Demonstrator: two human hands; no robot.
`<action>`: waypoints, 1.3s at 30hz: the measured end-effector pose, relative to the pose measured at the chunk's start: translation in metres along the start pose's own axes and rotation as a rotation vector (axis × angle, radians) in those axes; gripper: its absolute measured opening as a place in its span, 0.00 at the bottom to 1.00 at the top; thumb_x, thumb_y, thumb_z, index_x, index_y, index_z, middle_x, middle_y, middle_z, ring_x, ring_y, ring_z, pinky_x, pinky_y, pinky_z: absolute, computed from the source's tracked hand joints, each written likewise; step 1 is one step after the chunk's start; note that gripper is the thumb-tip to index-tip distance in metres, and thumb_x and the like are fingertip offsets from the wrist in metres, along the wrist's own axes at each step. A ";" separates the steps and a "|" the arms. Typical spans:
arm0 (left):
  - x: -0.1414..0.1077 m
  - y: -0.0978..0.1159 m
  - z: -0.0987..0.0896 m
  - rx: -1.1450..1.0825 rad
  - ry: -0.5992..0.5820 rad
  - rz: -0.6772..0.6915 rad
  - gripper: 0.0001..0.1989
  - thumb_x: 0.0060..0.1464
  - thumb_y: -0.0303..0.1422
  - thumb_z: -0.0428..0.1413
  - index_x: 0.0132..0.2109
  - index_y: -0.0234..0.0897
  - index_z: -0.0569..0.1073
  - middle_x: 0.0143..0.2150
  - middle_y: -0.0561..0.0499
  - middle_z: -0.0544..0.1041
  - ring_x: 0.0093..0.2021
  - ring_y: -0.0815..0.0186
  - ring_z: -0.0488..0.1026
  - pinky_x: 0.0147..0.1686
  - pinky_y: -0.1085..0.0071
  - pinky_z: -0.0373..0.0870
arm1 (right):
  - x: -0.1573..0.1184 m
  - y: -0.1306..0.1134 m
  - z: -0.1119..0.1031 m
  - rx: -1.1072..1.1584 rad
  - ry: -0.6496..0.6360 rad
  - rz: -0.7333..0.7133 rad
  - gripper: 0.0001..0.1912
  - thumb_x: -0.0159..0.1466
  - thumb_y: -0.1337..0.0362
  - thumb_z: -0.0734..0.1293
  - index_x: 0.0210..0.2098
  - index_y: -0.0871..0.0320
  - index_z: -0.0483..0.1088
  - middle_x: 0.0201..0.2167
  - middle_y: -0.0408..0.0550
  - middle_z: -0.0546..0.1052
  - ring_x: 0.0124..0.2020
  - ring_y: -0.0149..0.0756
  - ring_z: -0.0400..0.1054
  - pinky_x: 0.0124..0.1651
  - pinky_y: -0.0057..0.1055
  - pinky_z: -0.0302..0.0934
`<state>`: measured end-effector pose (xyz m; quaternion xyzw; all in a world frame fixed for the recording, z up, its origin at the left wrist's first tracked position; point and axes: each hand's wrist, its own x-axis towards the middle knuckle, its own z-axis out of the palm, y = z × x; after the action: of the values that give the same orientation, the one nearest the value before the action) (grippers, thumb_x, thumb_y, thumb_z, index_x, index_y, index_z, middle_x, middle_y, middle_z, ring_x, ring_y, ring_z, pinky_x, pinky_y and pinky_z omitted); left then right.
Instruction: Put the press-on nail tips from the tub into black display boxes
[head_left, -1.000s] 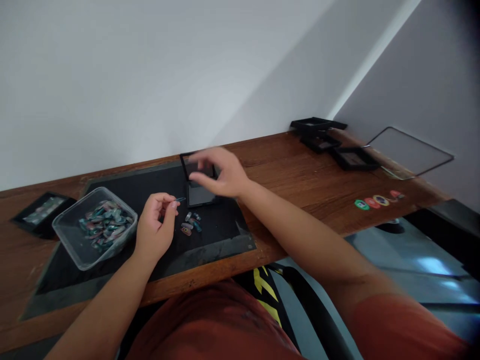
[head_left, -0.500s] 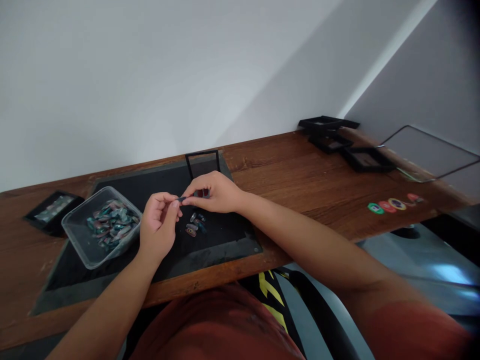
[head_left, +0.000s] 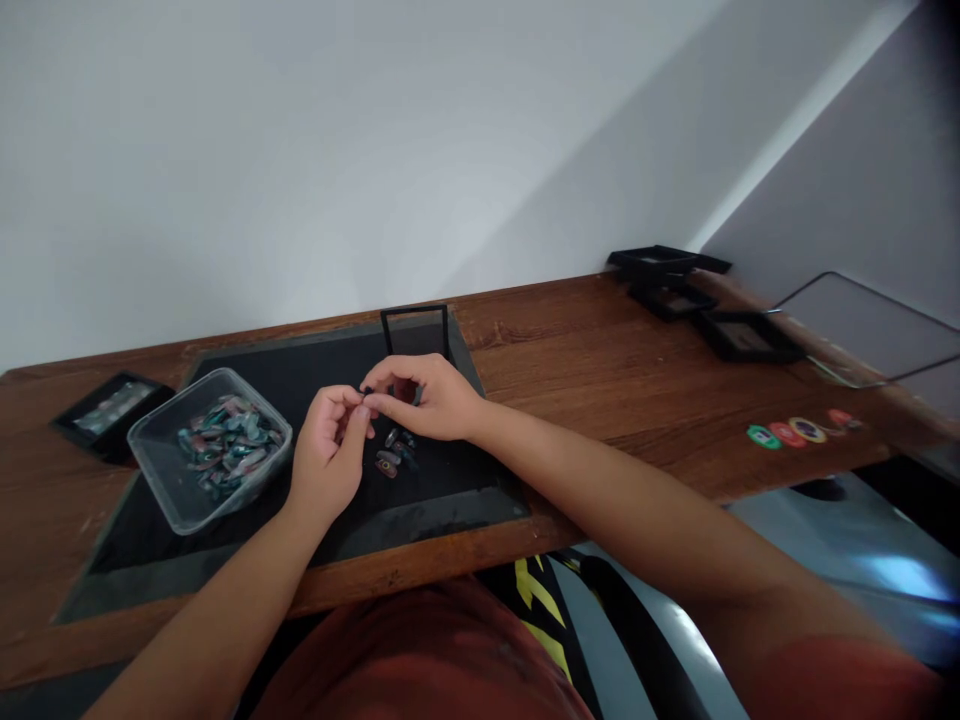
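Note:
My left hand (head_left: pixel 330 448) and my right hand (head_left: pixel 429 397) meet above a black mat (head_left: pixel 330 362). Their fingertips pinch a small dark piece (head_left: pixel 367 392) between them, mostly covered by the fingers. Just below my right hand, several small glossy pieces (head_left: pixel 395 452) lie in a loose cluster on the mat. To the left of my left hand stands a clear plastic tub (head_left: pixel 180 510) holding many teal, grey and reddish pieces (head_left: pixel 232 440). Behind my right hand, a thin black frame (head_left: pixel 415 311) stands upright.
A black box with a clear window (head_left: pixel 112 412) lies at the left. Several black frames (head_left: pixel 742 337) sit at the far right by the wall. Nearer are round coloured items (head_left: pixel 785 433) and a thin wire frame (head_left: pixel 892 292). The wooden table's edge (head_left: pixel 427 561) runs in front of me.
The view has shifted slightly. Both hands stay together at the small dark piece, and the fingers of my right hand have changed their hold a little.

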<state>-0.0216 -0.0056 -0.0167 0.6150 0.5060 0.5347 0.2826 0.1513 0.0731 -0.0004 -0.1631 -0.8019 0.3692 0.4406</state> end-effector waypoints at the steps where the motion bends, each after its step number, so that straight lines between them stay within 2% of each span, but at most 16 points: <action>1: 0.000 0.000 0.000 -0.002 -0.001 0.002 0.04 0.67 0.35 0.55 0.43 0.41 0.68 0.33 0.55 0.71 0.31 0.70 0.70 0.34 0.73 0.67 | 0.000 -0.001 0.000 0.011 -0.005 -0.007 0.11 0.67 0.59 0.69 0.43 0.59 0.76 0.30 0.42 0.79 0.25 0.24 0.66 0.30 0.24 0.61; 6: -0.002 0.003 -0.001 0.017 0.009 0.006 0.04 0.66 0.35 0.55 0.44 0.40 0.69 0.35 0.54 0.73 0.32 0.70 0.70 0.35 0.71 0.67 | 0.003 0.001 -0.005 0.072 -0.007 -0.048 0.10 0.66 0.58 0.71 0.40 0.60 0.78 0.30 0.43 0.78 0.26 0.25 0.65 0.31 0.24 0.61; 9: -0.004 0.003 -0.002 0.048 -0.016 0.003 0.05 0.65 0.35 0.57 0.45 0.40 0.70 0.38 0.53 0.73 0.35 0.69 0.71 0.39 0.70 0.68 | 0.006 0.011 -0.014 0.153 0.061 0.046 0.13 0.61 0.56 0.74 0.36 0.61 0.77 0.28 0.42 0.76 0.25 0.25 0.63 0.29 0.24 0.59; 11: -0.005 0.003 -0.002 0.083 -0.048 0.002 0.05 0.65 0.36 0.57 0.44 0.40 0.71 0.39 0.53 0.73 0.36 0.68 0.71 0.40 0.69 0.68 | 0.006 0.021 -0.023 0.130 0.060 0.098 0.12 0.60 0.58 0.75 0.35 0.61 0.76 0.28 0.42 0.75 0.26 0.25 0.63 0.30 0.24 0.58; 15: -0.006 0.004 -0.003 0.202 -0.145 -0.028 0.05 0.65 0.37 0.56 0.44 0.42 0.71 0.36 0.53 0.73 0.35 0.67 0.71 0.39 0.68 0.69 | 0.005 0.035 -0.035 -0.160 -0.021 0.181 0.03 0.60 0.68 0.73 0.34 0.61 0.78 0.28 0.43 0.78 0.27 0.25 0.65 0.34 0.26 0.58; 20: -0.006 0.011 -0.004 0.332 -0.225 -0.127 0.05 0.62 0.37 0.57 0.41 0.42 0.72 0.34 0.54 0.73 0.33 0.66 0.70 0.32 0.70 0.68 | 0.008 0.030 -0.033 -0.519 -0.024 0.367 0.05 0.59 0.68 0.73 0.35 0.57 0.83 0.30 0.44 0.81 0.31 0.31 0.71 0.35 0.28 0.57; 27: -0.005 0.013 -0.004 0.364 -0.270 -0.152 0.06 0.63 0.39 0.55 0.42 0.43 0.72 0.35 0.54 0.74 0.34 0.65 0.72 0.35 0.68 0.69 | 0.008 0.011 -0.040 -0.679 -0.180 0.356 0.07 0.59 0.68 0.70 0.35 0.56 0.82 0.33 0.45 0.82 0.33 0.33 0.71 0.37 0.29 0.58; 29: -0.006 0.012 -0.005 0.374 -0.286 -0.157 0.07 0.62 0.39 0.56 0.43 0.43 0.72 0.36 0.53 0.75 0.34 0.65 0.73 0.34 0.67 0.69 | 0.006 0.006 -0.045 -0.687 -0.224 0.361 0.11 0.58 0.66 0.70 0.41 0.55 0.81 0.36 0.43 0.83 0.34 0.33 0.71 0.37 0.30 0.58; 33: -0.005 0.010 -0.007 0.411 -0.295 -0.139 0.08 0.62 0.41 0.56 0.44 0.43 0.73 0.36 0.53 0.75 0.34 0.64 0.73 0.34 0.67 0.69 | 0.004 -0.001 -0.052 -0.619 -0.219 0.435 0.25 0.59 0.63 0.71 0.56 0.53 0.75 0.42 0.42 0.82 0.34 0.33 0.71 0.38 0.30 0.59; 37: -0.005 0.008 -0.009 0.466 -0.271 -0.150 0.09 0.62 0.42 0.56 0.45 0.44 0.73 0.36 0.53 0.75 0.33 0.64 0.73 0.30 0.69 0.66 | 0.004 0.000 -0.048 -0.661 -0.233 0.449 0.26 0.59 0.52 0.75 0.54 0.54 0.76 0.42 0.44 0.82 0.38 0.35 0.72 0.38 0.31 0.57; 39: -0.005 0.008 -0.009 0.471 -0.269 -0.152 0.10 0.62 0.43 0.56 0.46 0.44 0.73 0.36 0.53 0.75 0.33 0.64 0.73 0.29 0.69 0.66 | 0.005 0.002 -0.044 -0.695 -0.222 0.444 0.29 0.59 0.51 0.76 0.57 0.54 0.75 0.42 0.45 0.81 0.40 0.37 0.72 0.38 0.31 0.57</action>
<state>-0.0274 -0.0142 -0.0090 0.6896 0.6188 0.2932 0.2356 0.1846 0.0964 0.0160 -0.4300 -0.8665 0.1782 0.1802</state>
